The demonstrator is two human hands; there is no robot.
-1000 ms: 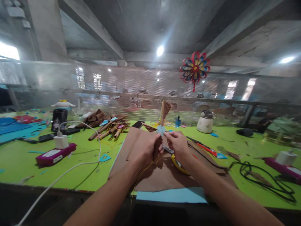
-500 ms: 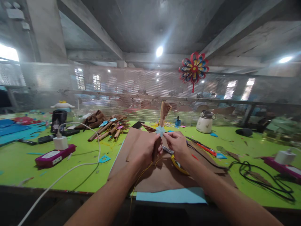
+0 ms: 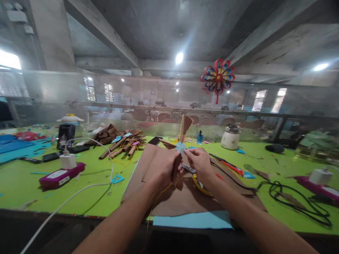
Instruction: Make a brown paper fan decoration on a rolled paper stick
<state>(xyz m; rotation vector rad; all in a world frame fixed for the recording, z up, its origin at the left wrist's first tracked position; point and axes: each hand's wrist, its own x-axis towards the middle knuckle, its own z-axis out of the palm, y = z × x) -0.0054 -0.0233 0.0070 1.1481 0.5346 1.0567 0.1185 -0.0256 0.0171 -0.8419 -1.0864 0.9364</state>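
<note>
A folded brown paper piece (image 3: 186, 124) fans upward beyond my hands, with another pleated part spreading left. At its centre is a pale blue paper flower (image 3: 180, 146). My left hand (image 3: 169, 165) is closed around the lower part of the brown paper, its fingers partly hidden. With thumb and forefinger together, my right hand (image 3: 198, 162) pinches the flower's right edge. Yellow string (image 3: 159, 194) hangs below my left hand. Scissors with yellow handles (image 3: 200, 187) lie under my right hand on a brown sheet (image 3: 169, 206).
Rolled brown papers (image 3: 116, 148) with yellow string lie back left. Purple power strips (image 3: 62, 176) flank the work, with a white cable at left and black cable (image 3: 299, 203) at right. An orange cutter (image 3: 231, 167) and white flask (image 3: 230, 137) stand or lie right of centre.
</note>
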